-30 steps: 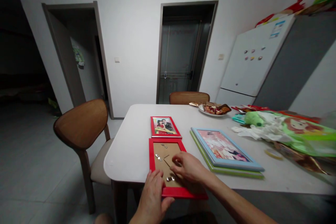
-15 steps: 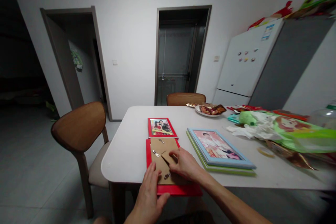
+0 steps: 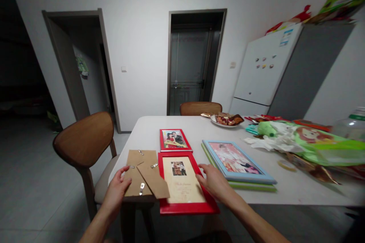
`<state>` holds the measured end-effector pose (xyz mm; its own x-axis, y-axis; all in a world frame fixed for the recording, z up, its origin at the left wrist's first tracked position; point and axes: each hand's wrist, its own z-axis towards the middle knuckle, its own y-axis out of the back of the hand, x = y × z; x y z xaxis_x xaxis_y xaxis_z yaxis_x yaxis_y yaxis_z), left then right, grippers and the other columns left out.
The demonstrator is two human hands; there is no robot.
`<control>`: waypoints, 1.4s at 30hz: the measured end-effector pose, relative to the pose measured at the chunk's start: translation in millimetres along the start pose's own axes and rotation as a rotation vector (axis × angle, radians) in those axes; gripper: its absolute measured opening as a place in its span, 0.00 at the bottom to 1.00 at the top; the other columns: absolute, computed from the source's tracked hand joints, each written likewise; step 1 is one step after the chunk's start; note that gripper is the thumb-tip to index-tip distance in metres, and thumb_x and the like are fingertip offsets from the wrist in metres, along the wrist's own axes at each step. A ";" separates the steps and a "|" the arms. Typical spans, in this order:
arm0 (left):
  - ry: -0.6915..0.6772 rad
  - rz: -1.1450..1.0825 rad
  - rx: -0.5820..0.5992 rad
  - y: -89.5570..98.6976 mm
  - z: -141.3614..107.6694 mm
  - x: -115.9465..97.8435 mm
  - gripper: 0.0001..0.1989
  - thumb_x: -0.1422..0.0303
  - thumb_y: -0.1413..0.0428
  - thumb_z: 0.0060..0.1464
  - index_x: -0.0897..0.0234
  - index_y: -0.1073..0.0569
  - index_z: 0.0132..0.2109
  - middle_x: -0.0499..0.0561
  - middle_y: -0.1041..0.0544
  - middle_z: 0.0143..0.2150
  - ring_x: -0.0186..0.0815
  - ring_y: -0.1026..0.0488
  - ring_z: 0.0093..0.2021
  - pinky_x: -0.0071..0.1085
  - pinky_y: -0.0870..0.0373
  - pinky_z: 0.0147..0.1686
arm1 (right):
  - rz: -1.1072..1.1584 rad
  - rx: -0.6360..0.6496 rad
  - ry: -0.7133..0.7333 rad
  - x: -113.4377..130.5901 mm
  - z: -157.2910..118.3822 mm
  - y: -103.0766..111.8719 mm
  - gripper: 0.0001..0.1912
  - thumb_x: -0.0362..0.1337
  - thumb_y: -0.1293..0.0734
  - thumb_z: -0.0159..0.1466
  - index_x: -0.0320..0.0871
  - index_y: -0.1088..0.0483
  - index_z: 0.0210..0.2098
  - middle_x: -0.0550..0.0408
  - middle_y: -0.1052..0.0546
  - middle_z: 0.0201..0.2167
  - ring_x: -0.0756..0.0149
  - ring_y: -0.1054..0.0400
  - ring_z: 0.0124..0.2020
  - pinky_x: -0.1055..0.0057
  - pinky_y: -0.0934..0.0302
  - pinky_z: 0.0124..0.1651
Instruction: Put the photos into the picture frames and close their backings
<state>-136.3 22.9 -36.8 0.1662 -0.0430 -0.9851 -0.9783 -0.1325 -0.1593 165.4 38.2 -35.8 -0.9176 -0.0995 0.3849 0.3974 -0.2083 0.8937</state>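
A brown backing board (image 3: 134, 182) with metal clips and a folded-out stand flap lies at the table's left front. My left hand (image 3: 116, 186) is at its left edge, thumb and fingers closed on it. Just right of the board is a larger red frame (image 3: 188, 208), with a cream printed sheet (image 3: 184, 184) and a small picture inside. My right hand (image 3: 212, 181) rests on that frame's right side, fingers apart. Behind it lies a smaller red frame (image 3: 189, 147) holding a photo of two people.
On the right, a blue frame (image 3: 248, 176) is stacked on a green one (image 3: 253, 186). Beyond are a plate of food (image 3: 225, 123), a tape roll (image 3: 287, 165), and green plastic packaging (image 3: 316, 144). A wooden chair (image 3: 85, 138) stands at the left.
The backing board has moved left off the larger red frame, uncovering the cream sheet. My left hand has gone left with it; my right hand has left the flap for the frame's right side.
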 end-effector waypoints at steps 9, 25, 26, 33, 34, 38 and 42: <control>-0.267 0.740 -0.211 33.4 28.4 11.6 0.21 0.70 0.47 0.38 0.64 0.37 0.44 0.54 0.29 0.42 0.45 0.33 0.46 0.41 0.38 0.45 | 0.150 0.026 -0.206 -9.9 5.5 -9.7 0.26 0.31 0.41 0.47 0.30 0.39 0.47 0.39 0.27 0.36 0.58 0.33 0.37 0.69 0.44 0.39; -0.654 0.700 0.385 -148.4 -55.1 11.2 0.25 0.72 0.47 0.43 0.64 0.39 0.51 0.58 0.41 0.56 0.43 0.46 0.56 0.42 0.47 0.54 | 1.437 0.281 -0.365 17.5 -4.7 21.0 0.12 0.34 0.40 0.48 0.39 0.35 0.33 0.53 0.26 0.23 0.69 0.33 0.20 0.73 0.40 0.25; -0.703 0.711 0.386 -148.4 -54.0 10.3 0.25 0.73 0.48 0.43 0.64 0.39 0.52 0.58 0.39 0.55 0.43 0.45 0.55 0.42 0.47 0.54 | 1.403 0.285 -0.340 18.1 -4.9 22.1 0.12 0.35 0.40 0.49 0.39 0.34 0.33 0.53 0.26 0.23 0.69 0.34 0.20 0.74 0.40 0.25; -0.752 0.714 0.121 -111.1 -42.9 -7.7 0.27 0.78 0.55 0.44 0.63 0.44 0.54 0.55 0.31 0.41 0.39 0.33 0.40 0.35 0.36 0.42 | 1.067 0.206 -0.273 13.2 -3.7 19.8 0.14 0.36 0.40 0.49 0.38 0.31 0.34 0.54 0.26 0.22 0.69 0.33 0.21 0.76 0.41 0.24; -0.694 0.701 0.040 -100.6 -40.2 -10.0 0.27 0.78 0.55 0.44 0.63 0.44 0.54 0.54 0.31 0.40 0.38 0.32 0.37 0.35 0.35 0.40 | 0.994 0.192 -0.283 9.7 -3.5 17.3 0.15 0.36 0.41 0.49 0.37 0.31 0.34 0.54 0.26 0.22 0.68 0.33 0.22 0.76 0.41 0.24; -0.443 0.605 -0.133 -57.2 -32.0 -6.8 0.24 0.75 0.53 0.44 0.64 0.42 0.51 0.52 0.30 0.38 0.38 0.30 0.33 0.33 0.34 0.35 | 0.684 0.133 -0.278 -7.3 -2.5 4.3 0.17 0.35 0.44 0.50 0.36 0.30 0.36 0.53 0.25 0.23 0.64 0.31 0.26 0.75 0.40 0.25; -0.313 0.544 -0.102 -30.0 -31.9 12.3 0.21 0.73 0.52 0.43 0.63 0.40 0.48 0.52 0.28 0.39 0.40 0.30 0.39 0.33 0.35 0.36 | 0.355 0.041 -0.247 -18.6 0.2 -7.6 0.22 0.34 0.43 0.50 0.34 0.33 0.43 0.50 0.24 0.26 0.63 0.31 0.27 0.74 0.41 0.30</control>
<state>-101.0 -5.3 -42.2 -0.4105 0.1590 -0.8979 -0.8934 -0.2674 0.3611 179.5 41.8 -49.7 -0.7008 0.0785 0.7090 0.6925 -0.1638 0.7026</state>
